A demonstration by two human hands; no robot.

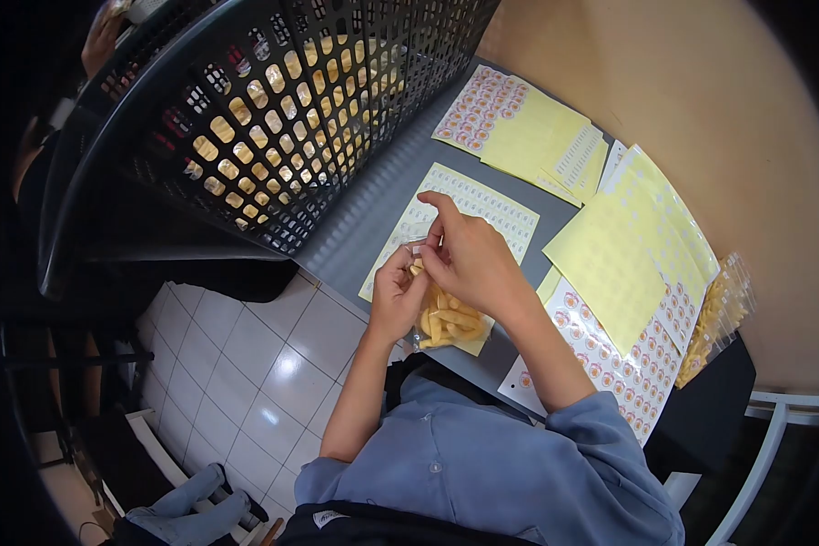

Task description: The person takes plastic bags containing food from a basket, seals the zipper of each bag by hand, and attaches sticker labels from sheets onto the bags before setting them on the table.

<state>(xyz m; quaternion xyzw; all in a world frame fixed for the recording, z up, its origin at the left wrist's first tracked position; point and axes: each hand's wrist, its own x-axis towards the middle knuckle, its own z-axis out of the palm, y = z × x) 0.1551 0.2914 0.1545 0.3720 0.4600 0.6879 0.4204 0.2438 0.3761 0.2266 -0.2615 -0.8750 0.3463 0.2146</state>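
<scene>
A clear plastic bag of yellow snack sticks [449, 323] hangs upright in front of my body, over the near edge of the grey table. My left hand [397, 296] is closed round the bag's upper left side. At the bag's top, my right hand [475, 264] presses thumb and fingers on the plastic, its index finger raised and bent. A small white label [418, 248] shows between the two hands at the top of the bag. Under and behind my hands lies a pale yellow sheet of small printed labels [505, 211].
A black slotted basket [173, 205] full of bagged snacks stands at the left. Sheets of round stickers [482, 109] lie at the back, and yellow backing sheets [610, 255] overlap more stickers at the right. Further bagged snacks [714, 314] lie at the right edge. Another person's legs [196, 510] show lower left.
</scene>
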